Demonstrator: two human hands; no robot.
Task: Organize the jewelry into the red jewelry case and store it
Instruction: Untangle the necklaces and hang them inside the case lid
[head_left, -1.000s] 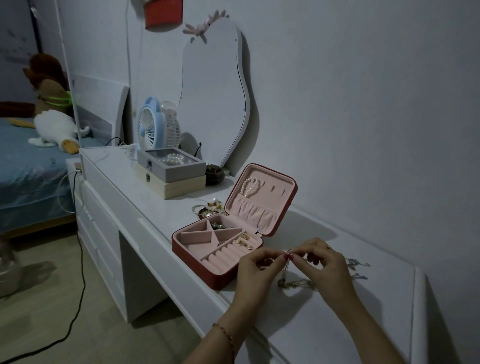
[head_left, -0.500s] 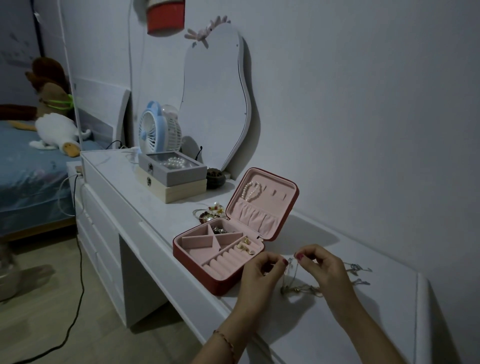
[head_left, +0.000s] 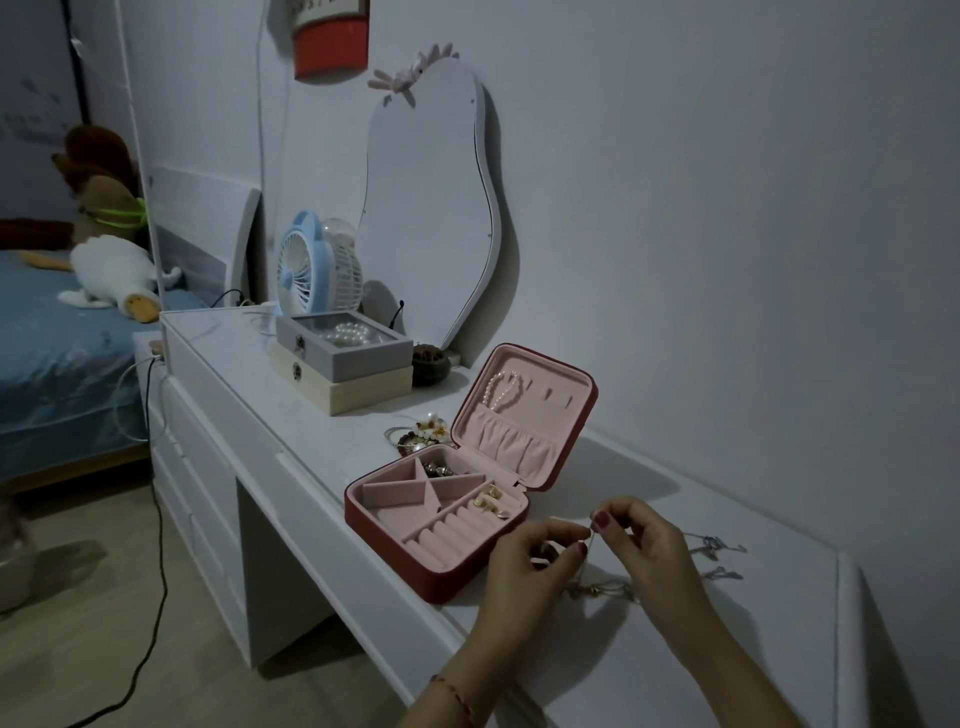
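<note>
Head view: both hands – left (head_left: 524, 564), right (head_left: 641, 540) – pinch a chain (head_left: 602, 590) over the surface, beside open red case (head_left: 441, 525). Pearls, earrings stowed; 2 clips (head_left: 719, 561) + beads left, lid unshut.

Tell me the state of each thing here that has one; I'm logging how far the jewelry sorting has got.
red jewelry case: open, lid upright.
pearl bracelet: hung inside the lid.
gold earrings: in the ring rolls.
thin chain: pinched by both hands, lower end on the desk.
left hand: pinching the chain.
right hand: pinching the chain.
grey box: lid closed, pearls inside.
fan: blades look still.
</note>
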